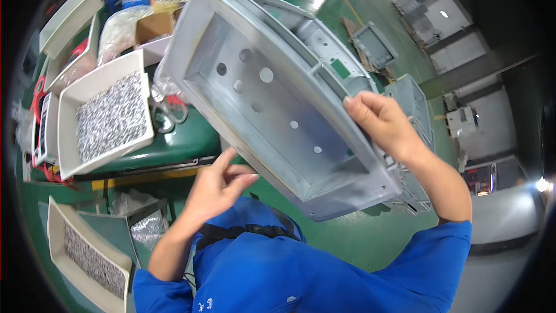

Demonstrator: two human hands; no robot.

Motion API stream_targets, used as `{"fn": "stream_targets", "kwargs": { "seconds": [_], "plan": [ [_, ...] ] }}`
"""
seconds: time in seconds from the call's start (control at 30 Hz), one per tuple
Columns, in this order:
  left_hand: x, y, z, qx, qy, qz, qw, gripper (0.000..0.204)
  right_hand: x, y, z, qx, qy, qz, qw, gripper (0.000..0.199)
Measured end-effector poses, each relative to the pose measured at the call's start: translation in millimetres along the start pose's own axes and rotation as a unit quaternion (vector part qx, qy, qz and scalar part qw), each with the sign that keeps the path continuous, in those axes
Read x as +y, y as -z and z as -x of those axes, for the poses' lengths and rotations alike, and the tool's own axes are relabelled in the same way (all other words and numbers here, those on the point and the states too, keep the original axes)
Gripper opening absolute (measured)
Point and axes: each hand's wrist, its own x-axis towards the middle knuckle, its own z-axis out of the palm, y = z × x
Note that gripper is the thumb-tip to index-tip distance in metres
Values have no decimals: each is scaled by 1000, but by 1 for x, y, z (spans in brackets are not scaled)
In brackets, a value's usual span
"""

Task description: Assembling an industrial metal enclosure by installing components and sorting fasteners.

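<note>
A large grey metal housing is tilted up in front of me, its hollow side with several round holes facing me. My right hand grips its right rim, thumb over the edge. Just off the lower-left edge of the housing is my left hand, its fingers apart and nothing in them. Whether a fingertip touches the rim I cannot tell. Behind the held housing, another grey housing with a green patch inside is partly hidden.
On the green table at left stand a white bin of small metal parts and scissors. Cardboard boxes hold more parts behind. Another parts bin sits lower left. More grey housings lie at far right.
</note>
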Motion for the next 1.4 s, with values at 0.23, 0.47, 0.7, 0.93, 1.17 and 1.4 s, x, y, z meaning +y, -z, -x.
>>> {"fn": "stream_targets", "kwargs": {
  "seconds": [0.23,0.47,0.7,0.93,1.17,1.4],
  "plan": [
    [87,-52,-100,-79,-343,-306,884,26,-15,31,-9,40,-26,-2,999,46],
    [93,-75,-123,-60,-346,-328,877,36,-26,28,-6,29,-53,-30,998,38],
    [91,-68,-113,-9,-269,-305,914,31,-23,20,-10,15,-47,-16,999,43],
    [82,-63,-97,23,-141,-221,965,20,-17,8,-12,-36,-7,-25,999,36],
    [73,-64,-78,41,-144,-289,945,19,-8,-5,-12,-86,38,-29,995,42],
    [60,-64,-70,38,-175,-277,944,17,-4,-9,-10,-108,47,-31,993,34]
  ]
}}
